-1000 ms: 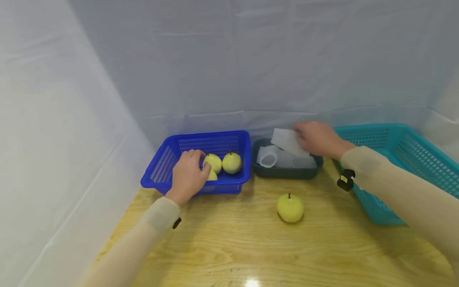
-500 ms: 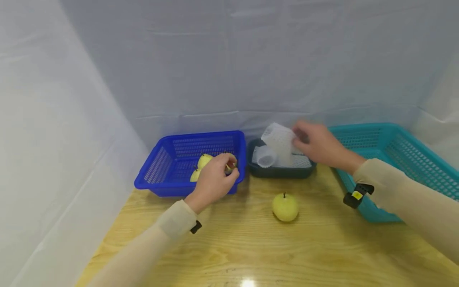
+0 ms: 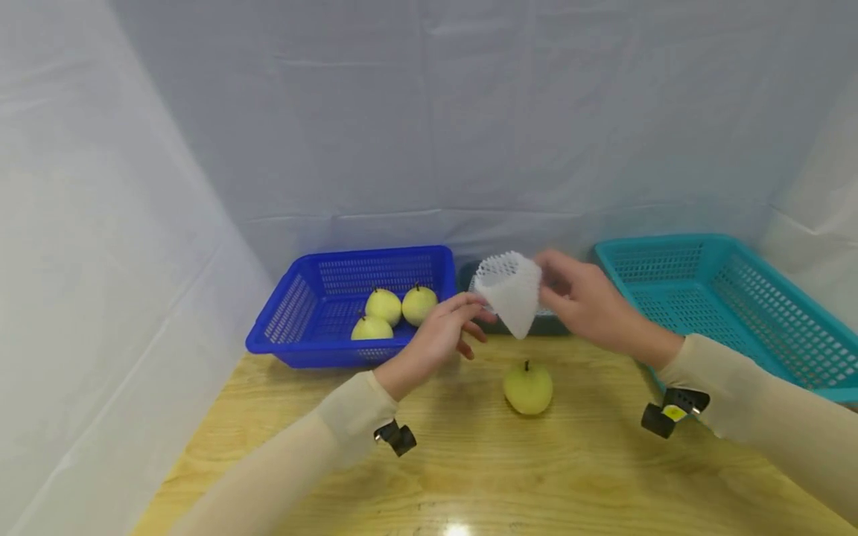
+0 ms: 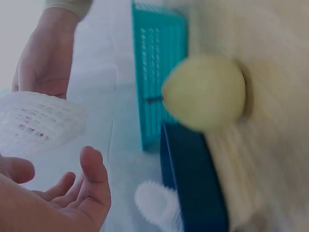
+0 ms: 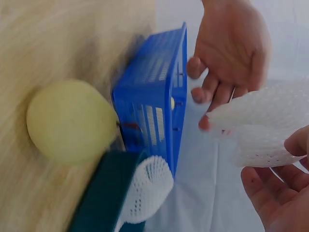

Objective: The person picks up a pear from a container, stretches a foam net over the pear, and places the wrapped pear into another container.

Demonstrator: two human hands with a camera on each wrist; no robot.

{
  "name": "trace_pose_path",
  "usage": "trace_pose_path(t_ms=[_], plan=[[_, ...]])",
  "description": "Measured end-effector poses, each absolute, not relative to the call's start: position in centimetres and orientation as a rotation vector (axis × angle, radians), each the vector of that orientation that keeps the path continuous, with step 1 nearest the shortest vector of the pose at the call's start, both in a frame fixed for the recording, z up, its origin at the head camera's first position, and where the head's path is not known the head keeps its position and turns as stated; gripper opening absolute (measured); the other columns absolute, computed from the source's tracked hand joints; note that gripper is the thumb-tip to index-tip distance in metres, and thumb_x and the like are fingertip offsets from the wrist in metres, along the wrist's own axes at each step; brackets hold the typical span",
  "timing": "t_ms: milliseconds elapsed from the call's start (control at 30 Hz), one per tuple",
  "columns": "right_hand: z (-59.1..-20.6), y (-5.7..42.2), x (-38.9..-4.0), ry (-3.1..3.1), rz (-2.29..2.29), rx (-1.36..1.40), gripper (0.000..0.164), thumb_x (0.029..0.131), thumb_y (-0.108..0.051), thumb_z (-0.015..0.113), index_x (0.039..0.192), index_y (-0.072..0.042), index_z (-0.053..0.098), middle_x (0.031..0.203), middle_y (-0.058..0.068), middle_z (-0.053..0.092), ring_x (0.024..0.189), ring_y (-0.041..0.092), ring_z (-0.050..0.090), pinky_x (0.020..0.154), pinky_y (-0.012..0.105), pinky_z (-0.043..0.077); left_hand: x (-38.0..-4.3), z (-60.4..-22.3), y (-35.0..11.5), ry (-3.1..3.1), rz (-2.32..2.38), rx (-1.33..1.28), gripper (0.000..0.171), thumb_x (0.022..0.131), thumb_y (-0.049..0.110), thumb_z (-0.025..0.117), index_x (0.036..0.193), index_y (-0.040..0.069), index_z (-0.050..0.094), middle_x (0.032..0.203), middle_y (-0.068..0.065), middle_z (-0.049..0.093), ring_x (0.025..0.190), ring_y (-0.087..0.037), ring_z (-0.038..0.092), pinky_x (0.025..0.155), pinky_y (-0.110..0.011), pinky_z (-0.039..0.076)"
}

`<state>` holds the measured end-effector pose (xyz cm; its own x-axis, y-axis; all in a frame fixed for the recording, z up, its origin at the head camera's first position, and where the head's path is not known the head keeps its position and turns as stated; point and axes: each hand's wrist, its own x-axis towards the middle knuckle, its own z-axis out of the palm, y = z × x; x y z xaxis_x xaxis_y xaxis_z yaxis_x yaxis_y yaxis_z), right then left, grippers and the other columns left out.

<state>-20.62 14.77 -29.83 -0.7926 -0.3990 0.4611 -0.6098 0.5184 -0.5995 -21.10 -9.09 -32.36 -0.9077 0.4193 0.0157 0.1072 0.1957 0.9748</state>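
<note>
White foam net sleeve (image 3: 515,301) is up in the air btwn the hands, in front of the dk green tray (image 3: 555,324). R hand (image 3: 593,304) has it pinched, thumb vs. fingers, at its R edge. L hand (image 3: 439,333) is just beside its L side, fingers loosely spread, gripping nothing; contact w/ sleeve can't be told. In head view long axis runs approx. up-down, wide mouth up, narrow end down. Single yellow pear (image 3: 528,389) sits stalk-up on the table (image 3: 462,461), below sleeve's tip, well apart; L fingertips look nearer to it than R.
</note>
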Motion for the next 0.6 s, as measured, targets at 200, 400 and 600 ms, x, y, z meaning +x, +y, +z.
trace_pose_path(t_ms=[200,400,600], plan=[[-30.7,14.1,-19.3,-2.462,1.205,0.914,0.021,0.103,-0.012,0.057,0.123,-0.012,0.062,0.121,0.003,0.066,0.105,0.018,0.066,0.084,0.037,0.059,-20.7,-32.8,-8.7,1.947,1.793,0.517,0.047,0.108,0.036,0.035,0.135,0.008,0.060,0.121,-0.013,0.070,0.095,-0.018,0.065,0.069,-0.031,0.055],[-31.7,14.3,-18.8,-2.392,1.143,1.013,0.025,0.098,-0.007,0.064,0.122,-0.016,0.064,0.120,-0.002,0.067,0.111,0.012,0.062,0.085,0.035,0.058,-20.1,-33.3,-8.3,1.927,1.811,0.533,0.039,0.102,0.024,0.047,0.130,0.001,0.062,0.113,-0.006,0.066,0.095,-0.015,0.061,0.071,-0.030,0.056],[-32.5,14.8,-18.5,-2.363,1.241,1.063,0.031,0.095,-0.004,0.067,0.123,-0.016,0.063,0.122,-0.003,0.065,0.116,0.011,0.060,0.088,0.032,0.057,-20.0,-34.0,-7.8,1.952,1.822,0.547,0.030,0.096,0.008,0.055,0.123,-0.004,0.062,0.111,-0.008,0.065,0.092,-0.014,0.061,0.072,-0.032,0.058]])
